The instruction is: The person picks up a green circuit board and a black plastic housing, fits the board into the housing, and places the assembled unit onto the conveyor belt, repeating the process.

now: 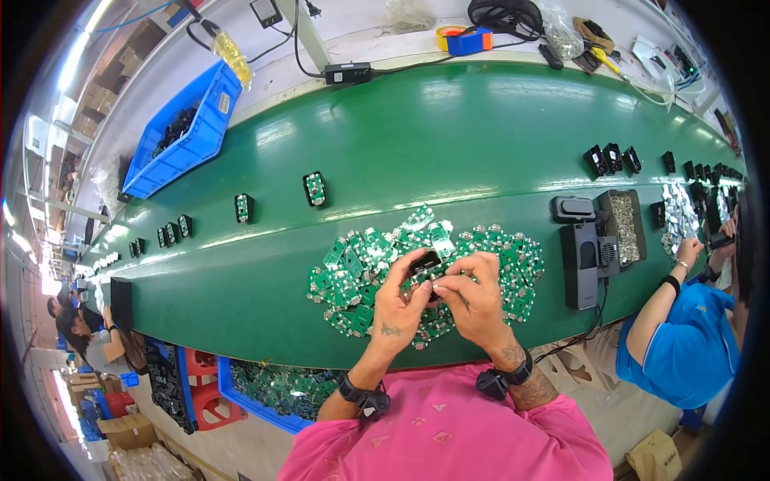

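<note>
Over a heap of green circuit boards (345, 272), my left hand (395, 311) is closed around a small black plastic housing (427, 261). A bit of green board shows in the housing, between my fingers. My right hand (475, 298) is closed, its thumb and fingertips pressed together at the housing's near end beside the left thumb. What exactly those right fingertips pinch is hidden. Farther off to the left, on the green work surface (449, 120), one black housing with a board in it (315, 189) stands near another filled housing (243, 208).
Right of the heap stand a dark grey device (579, 264) and a tray of small metal parts (626, 228). A co-worker in blue (682, 345) sits at the right. A blue bin (184, 132) stands far left; a blue crate of boards (281, 389) lies below the near edge.
</note>
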Demonstrator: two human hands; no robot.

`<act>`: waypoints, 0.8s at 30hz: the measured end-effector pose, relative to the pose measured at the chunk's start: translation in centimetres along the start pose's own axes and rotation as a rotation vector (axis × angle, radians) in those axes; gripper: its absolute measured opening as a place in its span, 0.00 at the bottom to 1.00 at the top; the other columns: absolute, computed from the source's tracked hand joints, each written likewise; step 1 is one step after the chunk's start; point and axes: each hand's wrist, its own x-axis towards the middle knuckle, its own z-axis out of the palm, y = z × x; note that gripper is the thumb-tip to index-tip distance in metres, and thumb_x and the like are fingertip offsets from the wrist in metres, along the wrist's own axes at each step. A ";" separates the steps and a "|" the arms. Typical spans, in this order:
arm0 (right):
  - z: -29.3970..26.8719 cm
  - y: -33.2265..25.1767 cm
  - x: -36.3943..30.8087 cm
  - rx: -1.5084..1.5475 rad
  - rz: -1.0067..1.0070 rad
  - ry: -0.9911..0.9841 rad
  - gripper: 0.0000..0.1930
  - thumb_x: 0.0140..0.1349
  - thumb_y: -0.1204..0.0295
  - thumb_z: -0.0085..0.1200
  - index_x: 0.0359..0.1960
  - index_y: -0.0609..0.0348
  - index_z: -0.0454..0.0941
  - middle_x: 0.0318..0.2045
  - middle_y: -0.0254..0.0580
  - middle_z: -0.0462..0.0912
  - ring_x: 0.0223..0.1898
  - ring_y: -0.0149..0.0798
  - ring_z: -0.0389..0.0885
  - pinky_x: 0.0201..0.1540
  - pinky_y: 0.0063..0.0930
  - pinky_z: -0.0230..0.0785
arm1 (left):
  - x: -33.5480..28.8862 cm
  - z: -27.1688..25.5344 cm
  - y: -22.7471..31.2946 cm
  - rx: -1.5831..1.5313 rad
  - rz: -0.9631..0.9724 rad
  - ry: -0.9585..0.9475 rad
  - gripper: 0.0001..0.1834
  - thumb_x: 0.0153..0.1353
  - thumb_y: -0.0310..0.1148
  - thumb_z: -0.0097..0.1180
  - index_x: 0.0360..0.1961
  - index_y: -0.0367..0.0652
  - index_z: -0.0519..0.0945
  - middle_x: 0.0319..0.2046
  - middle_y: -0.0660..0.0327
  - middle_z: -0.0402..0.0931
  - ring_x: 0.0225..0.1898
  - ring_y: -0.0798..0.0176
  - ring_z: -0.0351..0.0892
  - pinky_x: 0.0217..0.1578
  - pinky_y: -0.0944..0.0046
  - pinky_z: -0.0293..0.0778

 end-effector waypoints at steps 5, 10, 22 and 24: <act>-0.1 0.8 -0.1 0.181 -0.025 -0.096 0.05 0.55 0.76 0.62 0.33 0.58 0.81 0.35 0.41 0.76 0.34 0.43 0.74 0.37 0.35 0.66 | -0.3 0.1 0.3 0.041 0.035 -0.064 0.26 0.66 0.20 0.50 0.65 0.39 0.65 0.54 0.55 0.73 0.48 0.67 0.78 0.45 0.68 0.80; -0.1 0.0 0.0 0.194 0.059 -0.050 0.03 0.58 0.78 0.59 0.34 0.60 0.80 0.33 0.42 0.76 0.30 0.42 0.75 0.31 0.30 0.68 | -0.6 0.0 0.0 0.076 0.044 -0.072 0.26 0.65 0.20 0.51 0.65 0.39 0.66 0.54 0.55 0.73 0.48 0.68 0.78 0.47 0.68 0.79; -2.1 -0.9 1.6 0.179 0.117 -0.267 0.03 0.57 0.78 0.57 0.27 0.62 0.75 0.21 0.41 0.73 0.22 0.40 0.72 0.23 0.33 0.61 | -0.4 -0.7 2.2 0.408 0.247 -0.090 0.25 0.60 0.17 0.55 0.60 0.40 0.73 0.47 0.58 0.76 0.37 0.73 0.79 0.38 0.72 0.77; -2.4 -0.8 1.8 0.218 0.129 -0.282 0.04 0.56 0.78 0.57 0.27 0.62 0.75 0.21 0.41 0.72 0.21 0.40 0.72 0.22 0.33 0.60 | -0.4 -1.0 2.4 0.471 0.277 -0.128 0.26 0.59 0.17 0.55 0.60 0.41 0.74 0.45 0.59 0.76 0.35 0.73 0.78 0.35 0.73 0.77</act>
